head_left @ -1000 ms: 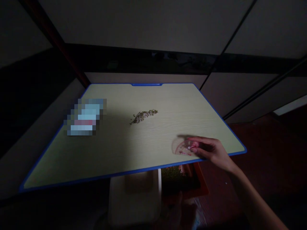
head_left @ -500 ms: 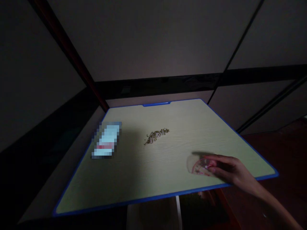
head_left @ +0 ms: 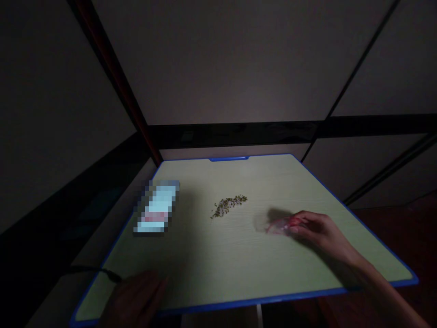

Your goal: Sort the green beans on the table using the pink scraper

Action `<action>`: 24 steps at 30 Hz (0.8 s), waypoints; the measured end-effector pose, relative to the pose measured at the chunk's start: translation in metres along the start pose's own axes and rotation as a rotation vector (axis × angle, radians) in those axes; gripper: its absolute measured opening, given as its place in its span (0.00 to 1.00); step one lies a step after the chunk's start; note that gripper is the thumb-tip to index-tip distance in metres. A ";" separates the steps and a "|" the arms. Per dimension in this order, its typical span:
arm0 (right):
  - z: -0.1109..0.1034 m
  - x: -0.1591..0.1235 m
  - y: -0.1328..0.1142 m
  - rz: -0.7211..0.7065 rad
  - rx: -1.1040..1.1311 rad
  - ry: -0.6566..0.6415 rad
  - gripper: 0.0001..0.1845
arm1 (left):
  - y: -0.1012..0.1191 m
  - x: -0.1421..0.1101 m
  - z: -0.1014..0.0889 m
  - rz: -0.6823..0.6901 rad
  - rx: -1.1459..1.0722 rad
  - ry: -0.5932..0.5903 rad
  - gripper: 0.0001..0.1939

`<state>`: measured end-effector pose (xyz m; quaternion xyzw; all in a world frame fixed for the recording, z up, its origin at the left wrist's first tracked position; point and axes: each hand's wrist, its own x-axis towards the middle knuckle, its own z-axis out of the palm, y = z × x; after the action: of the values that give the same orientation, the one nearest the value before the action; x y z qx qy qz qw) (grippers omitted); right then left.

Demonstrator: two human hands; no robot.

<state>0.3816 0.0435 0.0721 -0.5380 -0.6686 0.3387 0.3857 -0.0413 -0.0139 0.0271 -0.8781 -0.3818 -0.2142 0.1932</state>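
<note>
Right hand [head_left: 319, 232] grasping a small clear dish [head_left: 275, 225] by its rim, low over the right part of the table [head_left: 239, 269], near a little heap of seeds [head_left: 228, 205]. Dish contents too blurred to tell. Left hand [head_left: 138, 298] flat on the near edge, fingers loose, holding nothing.

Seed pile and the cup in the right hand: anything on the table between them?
Nothing. The head view shows bare tabletop between the seed pile and the clear cup that the right hand holds.
</note>
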 end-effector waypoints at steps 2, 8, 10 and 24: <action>0.001 0.015 -0.001 -0.027 -0.041 0.003 0.13 | -0.005 0.022 -0.002 0.013 0.070 -0.021 0.10; 0.018 0.080 0.012 -0.109 -0.124 0.007 0.15 | -0.004 0.049 0.021 -0.056 0.078 -0.214 0.13; 0.030 0.101 0.017 -0.136 -0.139 -0.028 0.14 | -0.004 0.051 0.025 -0.194 0.033 -0.395 0.12; 0.089 0.129 -0.016 -0.405 -0.150 -0.376 0.14 | 0.009 0.068 0.016 -0.919 -0.288 -0.879 0.40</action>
<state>0.2802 0.1631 0.0635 -0.3482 -0.8454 0.2981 0.2742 0.0108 0.0281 0.0479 -0.6482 -0.7293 0.0550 -0.2119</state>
